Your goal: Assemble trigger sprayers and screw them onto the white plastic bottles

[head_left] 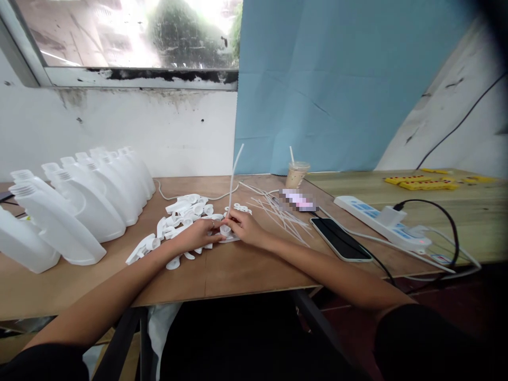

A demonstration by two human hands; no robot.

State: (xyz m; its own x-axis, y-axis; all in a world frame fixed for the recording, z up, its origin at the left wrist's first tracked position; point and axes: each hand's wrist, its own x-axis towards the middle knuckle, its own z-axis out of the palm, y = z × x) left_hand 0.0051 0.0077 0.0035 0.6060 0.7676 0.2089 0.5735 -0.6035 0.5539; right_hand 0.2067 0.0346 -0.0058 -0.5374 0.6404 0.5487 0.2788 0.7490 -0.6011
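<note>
Over on the left of the worktop (246, 275), a row of white plastic bottles (85, 203) stands open-necked, none capped, so that side of the job looks wholly undone. Moving in, there's a heap of white spray heads (180, 217) lying loose, a good many with no tube in them as far as I can tell. Now the left hand (200, 234), fingers curled in a pinching grip on one spray head (225, 230) right at the middle of the worktop, and the right hand (245, 227) meets it, grip pressed together around the foot of a long white tube (234, 177) that rises upright from that head. So one piece is in hand, the pile waits. Just right of the hands, a scatter of spare tubes (278, 211) lies fanned out, plenty left. Behind them an iced drink cup (296, 174) with a straw. Then a dark phone (340, 239) lying flat, screen off, a white power strip (383, 221) with a charger plugged in, and far right some yellow parts (423, 182). No brand or label is readable anywhere; one item by the cup is blurred out.
</note>
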